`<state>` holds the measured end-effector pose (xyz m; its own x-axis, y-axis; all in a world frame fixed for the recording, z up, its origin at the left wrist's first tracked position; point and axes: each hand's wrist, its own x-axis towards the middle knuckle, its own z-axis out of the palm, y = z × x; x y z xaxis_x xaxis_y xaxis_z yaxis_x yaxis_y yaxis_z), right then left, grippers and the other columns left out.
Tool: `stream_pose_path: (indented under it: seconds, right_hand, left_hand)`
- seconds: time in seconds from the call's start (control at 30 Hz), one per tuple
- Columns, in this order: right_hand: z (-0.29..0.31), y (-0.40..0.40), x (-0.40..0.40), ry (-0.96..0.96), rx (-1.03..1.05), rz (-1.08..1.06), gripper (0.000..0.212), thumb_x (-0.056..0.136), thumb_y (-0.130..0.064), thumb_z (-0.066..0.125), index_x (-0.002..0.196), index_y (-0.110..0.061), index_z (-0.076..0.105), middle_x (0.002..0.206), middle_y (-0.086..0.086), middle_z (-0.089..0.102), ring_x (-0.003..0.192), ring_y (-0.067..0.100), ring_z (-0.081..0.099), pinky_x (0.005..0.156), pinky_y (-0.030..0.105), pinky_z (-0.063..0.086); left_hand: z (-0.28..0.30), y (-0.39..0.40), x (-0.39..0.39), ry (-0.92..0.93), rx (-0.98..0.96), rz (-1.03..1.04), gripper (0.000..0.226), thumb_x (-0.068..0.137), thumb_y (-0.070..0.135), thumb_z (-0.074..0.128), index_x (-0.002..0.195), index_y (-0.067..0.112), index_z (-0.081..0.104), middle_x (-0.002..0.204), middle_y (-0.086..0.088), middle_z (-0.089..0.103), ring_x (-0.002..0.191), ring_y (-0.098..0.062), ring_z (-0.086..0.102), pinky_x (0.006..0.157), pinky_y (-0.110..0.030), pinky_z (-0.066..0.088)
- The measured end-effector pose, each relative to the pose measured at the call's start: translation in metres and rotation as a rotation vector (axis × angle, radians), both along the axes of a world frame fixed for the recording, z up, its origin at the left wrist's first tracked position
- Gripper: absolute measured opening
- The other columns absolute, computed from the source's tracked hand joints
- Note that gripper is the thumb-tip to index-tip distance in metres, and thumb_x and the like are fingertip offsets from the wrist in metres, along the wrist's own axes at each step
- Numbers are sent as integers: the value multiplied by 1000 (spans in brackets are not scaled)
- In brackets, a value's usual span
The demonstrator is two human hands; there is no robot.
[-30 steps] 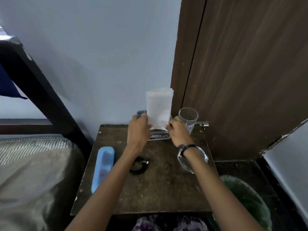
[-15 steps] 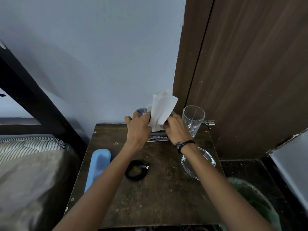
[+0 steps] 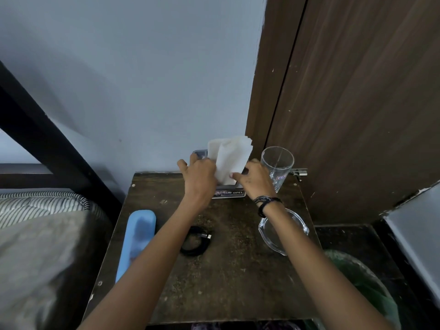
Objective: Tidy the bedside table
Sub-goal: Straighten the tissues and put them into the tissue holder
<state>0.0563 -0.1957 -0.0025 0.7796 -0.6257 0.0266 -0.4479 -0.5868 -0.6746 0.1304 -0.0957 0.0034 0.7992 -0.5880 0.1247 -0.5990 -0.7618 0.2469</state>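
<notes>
A white tissue (image 3: pixel 229 158) stands folded over at the back of the dark wooden bedside table (image 3: pixel 238 277). My left hand (image 3: pixel 200 177) pinches its lower left edge and my right hand (image 3: pixel 254 179) pinches its lower right corner. Under the tissue lies a flat grey box (image 3: pixel 229 193) with a printed label, mostly hidden by my hands. A tall clear glass (image 3: pixel 277 166) stands just right of my right hand. A clear glass dish (image 3: pixel 285 232) lies under my right forearm. A coiled black cable (image 3: pixel 196 240) and a light blue case (image 3: pixel 137 239) lie on the left half.
A bed with striped and grey bedding (image 3: pixel 40 234) borders the table's left side, with a black bed frame beam (image 3: pixel 47 139) above it. A brown wooden door (image 3: pixel 357 103) rises at the right. A bin with a green liner (image 3: pixel 364 287) sits on the floor right of the table.
The tissue, held flat and upright a second ago, now folds and curls over between my hands. My hands have stayed at the back of the table, and the view has shifted slightly.
</notes>
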Motion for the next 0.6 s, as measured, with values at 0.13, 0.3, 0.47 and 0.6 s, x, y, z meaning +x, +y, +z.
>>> stream_pose_path:
  seconds: [0.13, 0.3, 0.47, 0.6]
  right_hand:
    - [-3, 3, 3, 10, -45, -9, 30, 83, -22, 66, 102, 0, 65, 107, 16, 57, 93, 31, 58, 68, 31, 40]
    - [3, -4, 3, 61, 4, 50, 37, 81, -21, 68, 112, -2, 61, 116, 17, 52, 100, 31, 56, 74, 29, 40]
    - [-2, 9, 3, 80, -161, -8, 33, 84, -22, 65, 105, 4, 61, 120, 18, 51, 95, 33, 59, 73, 37, 49]
    - [-4, 15, 2, 131, -316, 8, 34, 86, -22, 63, 108, 3, 61, 125, 16, 47, 102, 34, 57, 77, 37, 49]
  left_hand:
    - [1, 3, 5, 86, 26, -50, 10, 83, 14, 60, 90, 9, 62, 84, -6, 52, 114, -29, 41, 95, -45, 24]
    - [13, 16, 12, 137, -202, 7, 14, 86, 23, 62, 91, 10, 64, 88, -2, 59, 113, -27, 43, 97, -47, 22]
    - [6, 16, 11, 59, -132, 25, 15, 87, 21, 61, 87, 7, 67, 99, -8, 64, 110, -28, 44, 95, -47, 24]
    - [4, 11, 11, 12, -41, 10, 15, 84, 21, 64, 88, 7, 68, 109, -7, 61, 111, -27, 43, 97, -47, 24]
